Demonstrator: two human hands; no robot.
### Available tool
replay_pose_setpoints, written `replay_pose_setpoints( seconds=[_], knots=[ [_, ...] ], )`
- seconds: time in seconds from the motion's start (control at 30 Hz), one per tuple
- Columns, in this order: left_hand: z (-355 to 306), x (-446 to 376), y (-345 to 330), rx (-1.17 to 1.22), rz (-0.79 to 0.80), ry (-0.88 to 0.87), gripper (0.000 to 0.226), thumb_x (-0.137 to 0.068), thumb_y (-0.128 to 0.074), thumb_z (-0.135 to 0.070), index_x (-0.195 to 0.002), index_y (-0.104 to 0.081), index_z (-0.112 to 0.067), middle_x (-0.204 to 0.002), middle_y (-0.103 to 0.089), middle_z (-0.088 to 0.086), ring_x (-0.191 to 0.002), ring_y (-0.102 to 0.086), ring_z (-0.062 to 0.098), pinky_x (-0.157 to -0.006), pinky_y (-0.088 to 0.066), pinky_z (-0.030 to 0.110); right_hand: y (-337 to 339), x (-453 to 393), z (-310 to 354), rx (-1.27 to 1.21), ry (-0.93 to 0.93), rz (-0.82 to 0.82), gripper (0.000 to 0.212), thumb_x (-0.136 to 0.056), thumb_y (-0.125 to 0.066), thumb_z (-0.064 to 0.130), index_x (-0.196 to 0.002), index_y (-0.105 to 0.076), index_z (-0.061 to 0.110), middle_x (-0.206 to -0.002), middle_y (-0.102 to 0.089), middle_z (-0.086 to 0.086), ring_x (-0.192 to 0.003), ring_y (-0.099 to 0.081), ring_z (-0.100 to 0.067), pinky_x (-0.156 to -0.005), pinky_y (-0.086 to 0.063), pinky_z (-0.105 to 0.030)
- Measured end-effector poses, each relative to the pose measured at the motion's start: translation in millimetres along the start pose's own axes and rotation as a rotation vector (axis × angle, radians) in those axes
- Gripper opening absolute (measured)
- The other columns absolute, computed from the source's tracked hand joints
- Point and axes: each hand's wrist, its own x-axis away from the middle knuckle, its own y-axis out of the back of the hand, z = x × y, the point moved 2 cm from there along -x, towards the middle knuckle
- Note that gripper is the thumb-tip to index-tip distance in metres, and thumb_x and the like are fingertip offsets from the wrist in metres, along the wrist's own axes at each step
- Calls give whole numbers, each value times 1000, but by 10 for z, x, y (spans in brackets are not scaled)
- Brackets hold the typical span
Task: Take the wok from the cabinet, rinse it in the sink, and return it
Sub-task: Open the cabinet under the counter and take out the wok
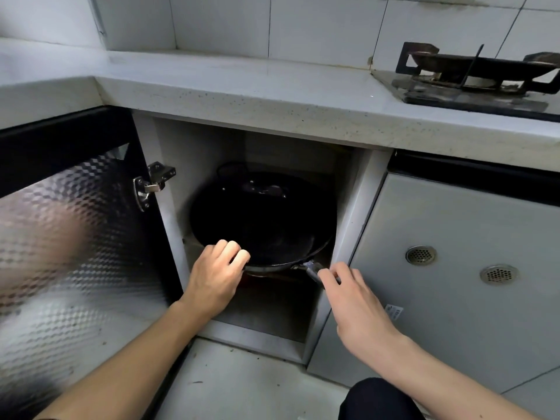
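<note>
- The black wok (263,219) sits inside the open cabinet (348,231) under the counter (242,95), tilted with its bowl facing outward.
- Its handle (313,269) points out and to the right, toward the cabinet's front edge.
- The left hand (216,272) grips the near rim, fingers curled over it.
- The right hand (356,301) touches the handle; whether it has closed on it cannot be told.
- The cabinet door (75,253) stands open on the left.

Open cabinet (169,225): left hand (213,278) grips black wok (263,219) rim; right hand (357,301) holds its handle (312,269).
</note>
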Motion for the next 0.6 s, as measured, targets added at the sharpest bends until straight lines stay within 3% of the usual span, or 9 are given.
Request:
replay_pose_setpoints(
  seconds=[0.3, 0.6],
  knots=[
    [18, -61, 8, -53, 75, -55, 23, -79, -67, -1, -97, -59, -12, -93, -55, 6, -79, -52, 27, -68, -40, 38, 3, -36, -123, -98, -5, -3, 75, -66, -53, -19, -125, -36, 25, -120, -33, 3, -98, -38, -21, -75, -46, -33],
    [-233, -215, 799, 51, 379, 125, 22, -77, -71, -11, -87, -53, -17, -82, -49, -1, -77, -49, 24, -65, -38, 38, 894, 55, -79, -77, 18, 247, 75, -65, -59, -20, -125, -38, 20, -120, -34, -2, -98, -38, -23, -67, -41, -33]
  ],
)
